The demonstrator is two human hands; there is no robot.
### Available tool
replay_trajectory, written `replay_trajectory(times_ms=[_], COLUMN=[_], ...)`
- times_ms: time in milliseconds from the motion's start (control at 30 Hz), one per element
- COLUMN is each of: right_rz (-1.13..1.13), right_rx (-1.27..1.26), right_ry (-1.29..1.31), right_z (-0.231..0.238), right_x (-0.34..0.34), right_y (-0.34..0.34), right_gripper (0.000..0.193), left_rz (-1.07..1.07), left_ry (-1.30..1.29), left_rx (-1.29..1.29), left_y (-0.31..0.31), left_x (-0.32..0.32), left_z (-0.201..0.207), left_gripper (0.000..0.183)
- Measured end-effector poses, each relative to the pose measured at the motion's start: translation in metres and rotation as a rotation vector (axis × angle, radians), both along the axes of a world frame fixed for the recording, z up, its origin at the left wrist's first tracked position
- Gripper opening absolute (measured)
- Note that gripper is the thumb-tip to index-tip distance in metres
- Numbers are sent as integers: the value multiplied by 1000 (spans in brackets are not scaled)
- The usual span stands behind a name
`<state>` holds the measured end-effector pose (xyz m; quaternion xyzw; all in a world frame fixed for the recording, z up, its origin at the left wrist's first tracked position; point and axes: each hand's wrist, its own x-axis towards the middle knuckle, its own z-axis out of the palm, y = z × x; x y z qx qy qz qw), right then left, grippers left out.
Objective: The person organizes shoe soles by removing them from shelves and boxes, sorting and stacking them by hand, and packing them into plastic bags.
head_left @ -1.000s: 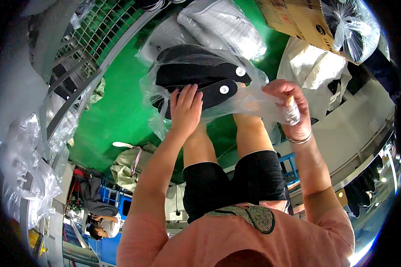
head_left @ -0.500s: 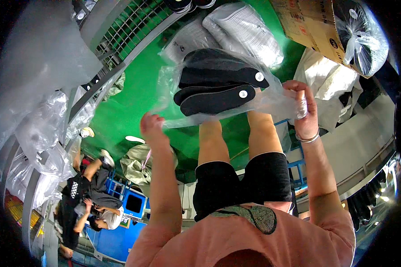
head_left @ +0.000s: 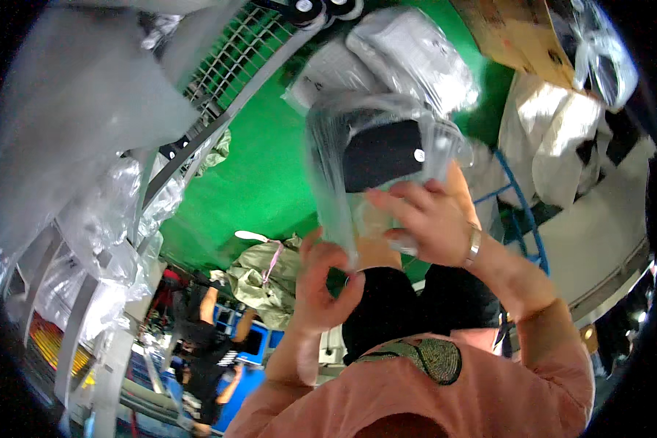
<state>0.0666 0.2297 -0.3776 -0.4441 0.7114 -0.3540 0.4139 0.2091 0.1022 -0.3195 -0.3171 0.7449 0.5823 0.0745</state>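
Observation:
A clear plastic bag (head_left: 331,182) with black shoe insoles (head_left: 383,157) inside hangs in front of my legs. One insole carries a round white sticker. My left hand (head_left: 327,285) pinches the bag's near left edge between thumb and fingertips. Over the bag's near right part, my right hand (head_left: 434,223) has its fingers bent, blurred by motion, with a fold of shiny plastic under the thumb. Behind the bag, on the green floor, lie plastic-wrapped stacks of pale ribbed pieces (head_left: 416,58).
A metal rack (head_left: 197,157) draped with plastic sheets stands at the left. Nearby lies an olive sack (head_left: 266,281). A cardboard box (head_left: 518,40), a white sack (head_left: 544,139) and a blue metal frame (head_left: 522,212) are at the right. A person (head_left: 212,343) works at the lower left.
My hands have come closer together and nearer my body. The bag, spread wide before, is now narrower and gathered, and its insoles are bunched. The view has shifted a little.

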Motion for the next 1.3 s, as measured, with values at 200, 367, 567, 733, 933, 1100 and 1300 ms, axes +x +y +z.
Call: replay_trajectory(times_ms=[200,367,567,733,933,1100,1300], right_rz=[-37,-120,-255,-157,-250,-301,-315], right_rx=[-3,25,-346,-442,-488,-609,-554], right_ry=[-217,-378,-437,-500,-473,-601,-429], right_z=[-38,11,36,40,5,13,-21], right_x=[33,48,41,54,86,91,121], right_y=[-46,-69,-128,-166,-212,-227,-275], right_gripper=[29,24,24,28,23,23,24], left_rz=[-220,990,314,697,1332,1278,1199], left_ry=[60,-5,-569,-133,-126,-115,-66], left_rx=[-349,314,76,868,1268,1048,731], left_y=[3,34,36,-22,-90,-117,-140], left_x=[-25,25,125,61,-7,0,-2], left_z=[-11,-26,-132,-156,-170,-167,-153], left_gripper=[31,35,40,53,60,52,43])
